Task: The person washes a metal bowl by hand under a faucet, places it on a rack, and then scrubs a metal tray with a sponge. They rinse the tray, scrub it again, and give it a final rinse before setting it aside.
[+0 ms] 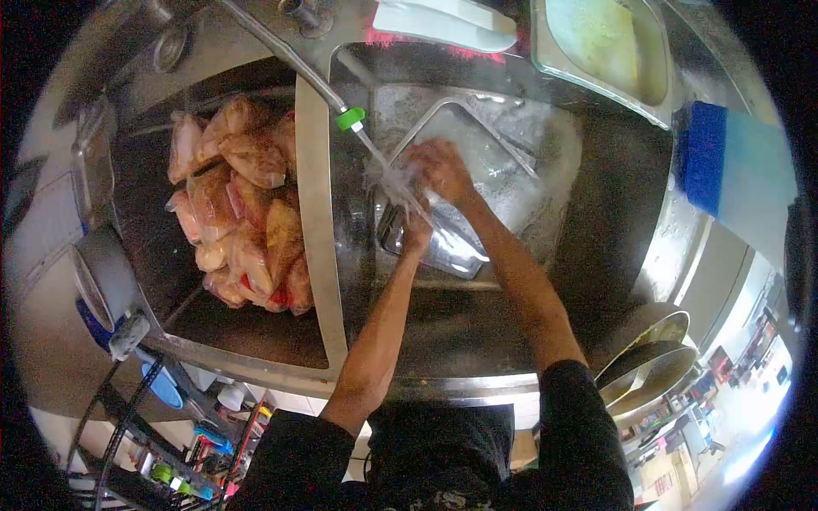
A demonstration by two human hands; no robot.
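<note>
A rectangular metal pan [464,255] lies tilted in the right sink basin, wet and shiny, with foam in and around it. My left hand [416,230] is at the pan's left side and appears closed on its edge, its fingers partly covered by splashing water. Just above it, my right hand [439,170] is over the pan with its fingers curled, slightly blurred; what is in them, if anything, is hidden. Water runs from a metal faucet pipe [302,64] with a green band [350,118] onto the area by both hands.
Several bagged pieces of what looks like raw meat [243,204] fill part of the left basin. A metal divider [313,196] separates the basins. A metal tray [660,81] with yellowish liquid stands at the back right. A blue-and-white object [707,157] and round pans [648,375] are at the right.
</note>
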